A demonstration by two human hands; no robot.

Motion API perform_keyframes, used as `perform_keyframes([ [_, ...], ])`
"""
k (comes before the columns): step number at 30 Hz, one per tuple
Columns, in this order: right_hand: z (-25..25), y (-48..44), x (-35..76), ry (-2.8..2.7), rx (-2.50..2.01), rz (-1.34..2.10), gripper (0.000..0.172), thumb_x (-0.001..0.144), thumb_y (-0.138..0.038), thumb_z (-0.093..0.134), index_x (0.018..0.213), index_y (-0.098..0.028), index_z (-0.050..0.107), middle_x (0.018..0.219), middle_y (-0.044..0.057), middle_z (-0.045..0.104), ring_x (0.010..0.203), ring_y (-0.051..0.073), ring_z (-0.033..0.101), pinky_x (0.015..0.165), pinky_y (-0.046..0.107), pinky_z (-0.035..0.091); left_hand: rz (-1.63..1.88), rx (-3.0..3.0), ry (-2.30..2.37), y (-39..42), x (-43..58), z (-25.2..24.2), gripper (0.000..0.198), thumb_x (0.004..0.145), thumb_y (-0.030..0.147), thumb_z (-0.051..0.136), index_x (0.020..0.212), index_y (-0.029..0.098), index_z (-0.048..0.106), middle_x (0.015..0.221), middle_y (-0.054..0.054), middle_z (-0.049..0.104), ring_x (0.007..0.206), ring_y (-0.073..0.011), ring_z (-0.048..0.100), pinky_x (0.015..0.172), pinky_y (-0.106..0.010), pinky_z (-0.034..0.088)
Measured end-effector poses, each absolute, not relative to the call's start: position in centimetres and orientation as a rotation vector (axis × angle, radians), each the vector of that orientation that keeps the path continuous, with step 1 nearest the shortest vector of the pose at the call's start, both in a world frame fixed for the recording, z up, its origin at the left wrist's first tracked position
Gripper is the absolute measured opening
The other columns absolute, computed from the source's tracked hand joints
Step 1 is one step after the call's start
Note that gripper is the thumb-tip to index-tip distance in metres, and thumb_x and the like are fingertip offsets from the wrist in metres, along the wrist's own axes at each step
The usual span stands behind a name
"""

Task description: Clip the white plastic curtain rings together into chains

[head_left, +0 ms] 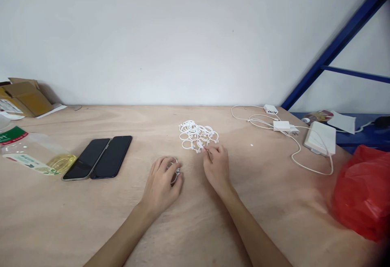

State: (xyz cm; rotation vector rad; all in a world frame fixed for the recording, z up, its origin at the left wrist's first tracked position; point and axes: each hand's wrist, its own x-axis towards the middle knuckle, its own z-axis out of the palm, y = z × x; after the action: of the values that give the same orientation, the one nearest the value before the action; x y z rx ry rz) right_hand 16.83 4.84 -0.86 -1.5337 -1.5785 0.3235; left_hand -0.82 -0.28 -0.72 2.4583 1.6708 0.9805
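A loose pile of several white plastic rings (196,134) lies on the wooden table (195,226), near its middle. My right hand (217,166) reaches to the pile's near edge, its thumb and forefinger pinched on one ring there. My left hand (163,181) rests on the table to the left, fingers curled around white rings (176,170) that show between them.
Two dark phones (99,157) lie side by side at the left, next to a clear bottle of yellow liquid (36,157) on its side. A cardboard box (24,96) sits far left. White chargers and cables (283,126), a white box (320,137) and a red bag (362,194) are at the right.
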Motion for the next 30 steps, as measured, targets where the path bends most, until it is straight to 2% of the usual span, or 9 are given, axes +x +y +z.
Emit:
perform_keyframes([
  [5,-0.1,5.6,17.4,-0.98,-1.338,0.952,0.021,0.078,-0.038,0.057,0.079,-0.019,0.065,0.067,0.002,0.06,0.065,0.018,0.053,0.062,0.03,0.04,0.977,2.463,1.664,-0.3,-0.9,-0.7,0.023,0.082,0.015,0.052,0.102,0.021,0.062,0.106,-0.009,0.06,0.102,-0.0257,0.053,0.087,-0.045,0.047],
  [8,0.4,5.8,17.6,-0.701,-1.181,1.159,0.022,0.072,-0.041,0.063,0.073,-0.018,0.063,0.062,0.001,0.06,0.058,0.015,0.053,0.055,0.028,0.038,0.966,2.465,1.665,-0.2,-1.0,-0.8,0.023,0.083,0.015,0.052,0.102,0.021,0.062,0.106,-0.009,0.06,0.102,-0.0254,0.053,0.087,-0.044,0.046],
  [15,1.0,6.0,17.7,-0.457,-1.075,1.218,0.037,0.071,-0.054,0.064,0.064,-0.017,0.061,0.056,0.0,0.061,0.055,0.012,0.056,0.051,0.023,0.042,0.953,2.456,1.666,-0.2,-1.0,-0.9,0.023,0.082,0.014,0.052,0.103,0.02,0.062,0.107,-0.009,0.06,0.103,-0.0252,0.052,0.088,-0.045,0.046],
  [24,1.9,5.8,17.6,-0.351,-1.08,1.336,0.017,0.071,-0.033,0.069,0.072,-0.017,0.066,0.071,0.004,0.07,0.063,0.012,0.061,0.051,0.02,0.045,0.983,2.444,1.647,-0.2,-0.9,-0.8,0.02,0.083,0.015,0.053,0.1,0.02,0.063,0.106,-0.009,0.06,0.103,-0.0251,0.052,0.089,-0.044,0.045],
  [27,2.1,5.6,17.6,-0.393,-1.038,1.361,0.016,0.067,-0.03,0.074,0.071,-0.017,0.066,0.065,0.002,0.067,0.06,0.011,0.058,0.051,0.02,0.045,1.05,2.446,1.604,-0.3,-0.9,-0.6,0.019,0.084,0.017,0.054,0.102,0.019,0.061,0.106,-0.009,0.06,0.101,-0.0243,0.053,0.087,-0.043,0.044],
  [30,2.0,5.4,17.6,-0.454,-0.979,1.378,0.02,0.066,-0.034,0.075,0.07,-0.018,0.065,0.057,-0.001,0.061,0.055,0.01,0.053,0.05,0.021,0.043,1.155,2.451,1.541,-0.5,-0.8,-0.2,0.021,0.085,0.018,0.055,0.105,0.019,0.059,0.106,-0.008,0.061,0.099,-0.023,0.054,0.087,-0.041,0.044],
])
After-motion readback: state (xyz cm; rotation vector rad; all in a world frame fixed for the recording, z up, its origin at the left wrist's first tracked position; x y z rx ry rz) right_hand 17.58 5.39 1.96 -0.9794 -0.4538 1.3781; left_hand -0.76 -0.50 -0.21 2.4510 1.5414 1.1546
